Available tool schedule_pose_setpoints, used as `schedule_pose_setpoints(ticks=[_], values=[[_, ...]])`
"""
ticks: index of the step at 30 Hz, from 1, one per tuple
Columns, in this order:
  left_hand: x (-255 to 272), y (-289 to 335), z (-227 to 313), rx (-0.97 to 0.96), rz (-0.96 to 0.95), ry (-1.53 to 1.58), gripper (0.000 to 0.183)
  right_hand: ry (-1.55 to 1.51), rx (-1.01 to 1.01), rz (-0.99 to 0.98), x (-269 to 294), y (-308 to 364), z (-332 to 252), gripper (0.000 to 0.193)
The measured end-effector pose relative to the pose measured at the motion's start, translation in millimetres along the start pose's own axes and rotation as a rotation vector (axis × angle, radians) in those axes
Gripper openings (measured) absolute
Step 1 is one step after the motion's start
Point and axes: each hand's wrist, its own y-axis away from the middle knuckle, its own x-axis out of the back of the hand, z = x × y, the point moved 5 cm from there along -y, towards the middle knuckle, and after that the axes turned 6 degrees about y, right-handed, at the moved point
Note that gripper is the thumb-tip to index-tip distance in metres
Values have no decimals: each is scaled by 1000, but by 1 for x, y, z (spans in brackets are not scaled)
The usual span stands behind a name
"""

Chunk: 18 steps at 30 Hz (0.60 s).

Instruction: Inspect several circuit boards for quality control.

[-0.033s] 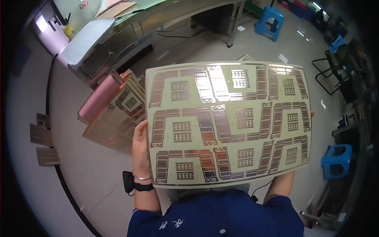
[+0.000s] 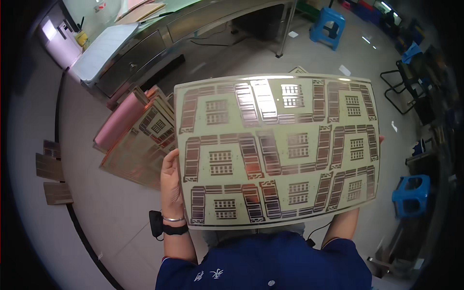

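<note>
Between my two hands is a large pale-green circuit board panel [image 2: 285,152] with rows of copper-coloured patterns, held up in front of my body with its face toward me. My left hand [image 2: 170,179] grips the panel's left edge, its fingers partly behind the board. At the opposite edge only a fingertip of my right hand [image 2: 382,138] shows; the panel hides the rest. Light glares off the panel's upper middle. Left of it, similar panels [image 2: 137,152] lean in a stack beside a pink roll [image 2: 121,121].
A metal desk [image 2: 133,63] with drawers and papers stands at the far left. Blue plastic stools [image 2: 328,29] [image 2: 411,195] are at the far right and right. A black-framed chair [image 2: 401,87] stands near the right side. Small brown panels [image 2: 50,166] lie at the left wall.
The panel has shifted and tilted very slightly, and the bright reflections on it have changed. The surroundings sit slightly further left in view. Both hands keep their hold.
</note>
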Motion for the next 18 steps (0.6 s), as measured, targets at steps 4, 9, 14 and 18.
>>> schedule_pose_setpoints(ticks=[4, 9, 14, 18], values=[[13, 8, 6, 38, 5, 88, 27, 152, 6, 5, -1, 1, 8, 58], [4, 1, -4, 182, -8, 121, 35, 147, -97, -7, -7, 7, -20, 62], [32, 15, -8, 62, 112, -53, 35, 61, -104, -55, 35, -17, -18, 60], [25, 39, 5, -148, 198, -154, 37, 302, -102, -291, 56, -22, -68, 53]])
